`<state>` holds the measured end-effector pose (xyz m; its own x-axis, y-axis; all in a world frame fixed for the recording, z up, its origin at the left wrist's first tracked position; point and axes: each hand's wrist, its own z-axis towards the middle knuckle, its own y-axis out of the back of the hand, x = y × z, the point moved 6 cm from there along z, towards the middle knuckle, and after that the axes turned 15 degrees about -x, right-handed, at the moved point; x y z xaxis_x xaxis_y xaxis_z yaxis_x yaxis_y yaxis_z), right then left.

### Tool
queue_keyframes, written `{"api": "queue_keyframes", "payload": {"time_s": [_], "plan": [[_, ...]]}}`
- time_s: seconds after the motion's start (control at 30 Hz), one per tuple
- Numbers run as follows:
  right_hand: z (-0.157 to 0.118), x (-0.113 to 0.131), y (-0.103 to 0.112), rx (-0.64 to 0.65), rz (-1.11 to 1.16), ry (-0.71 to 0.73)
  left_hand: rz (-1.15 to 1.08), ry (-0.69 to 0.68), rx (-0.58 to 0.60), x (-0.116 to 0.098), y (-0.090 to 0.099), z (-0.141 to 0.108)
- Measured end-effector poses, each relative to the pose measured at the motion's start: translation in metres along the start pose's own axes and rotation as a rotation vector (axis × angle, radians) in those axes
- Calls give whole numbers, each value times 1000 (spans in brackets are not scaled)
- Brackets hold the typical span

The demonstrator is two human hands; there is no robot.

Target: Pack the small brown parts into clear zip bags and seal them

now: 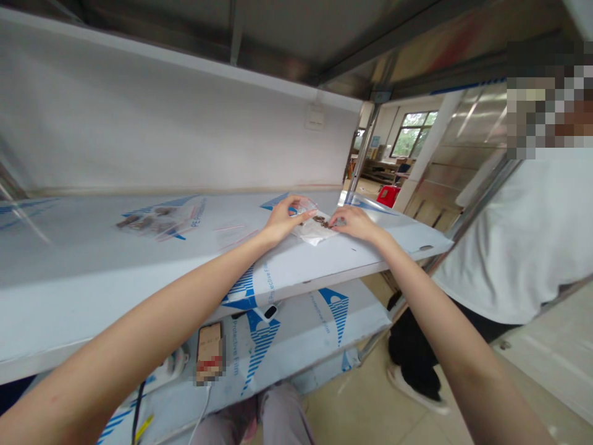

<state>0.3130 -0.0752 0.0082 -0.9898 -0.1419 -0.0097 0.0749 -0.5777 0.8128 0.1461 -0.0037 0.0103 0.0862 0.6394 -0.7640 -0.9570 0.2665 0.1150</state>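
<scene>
On the film-covered shelf (pixel 222 247), a small clear plastic bag (pixel 314 235) lies between my hands, with white showing in it or under it. Several small bronze-coloured metal parts (pixel 319 219) are at its middle; their exact kind is too small to tell. My left hand (pixel 286 221) curves round the bag's left side, thumb and fingers closed on the plastic. From the right, my right hand (pixel 354 222) has its fingertips pressed together at the metal parts. What sits between those fingertips is hidden.
Further left lies a clear bag of metal parts (pixel 151 222), with an unfilled-looking clear bag (pixel 234 235) nearer. A phone (pixel 209 352) with a cable rests on the lower shelf (pixel 315 334). A metal post (pixel 364 151) stands behind. At right is a person in a white shirt (pixel 519 235).
</scene>
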Motion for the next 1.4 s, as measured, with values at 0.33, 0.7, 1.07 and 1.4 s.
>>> {"api": "queue_keyframes", "payload": {"time_s": [0.33, 0.7, 1.07, 1.4], "plan": [[4, 2, -5, 21, 21, -51, -8, 10, 7, -1, 0, 0], [39, 22, 36, -325, 557, -165, -19, -4, 32, -5, -2, -3], [42, 37, 44, -315, 510, -85, -1, -15, 9, -6, 1, -2], [-8, -23, 20, 30, -261, -426, -7, -1, 11, -4, 1, -2]]}}
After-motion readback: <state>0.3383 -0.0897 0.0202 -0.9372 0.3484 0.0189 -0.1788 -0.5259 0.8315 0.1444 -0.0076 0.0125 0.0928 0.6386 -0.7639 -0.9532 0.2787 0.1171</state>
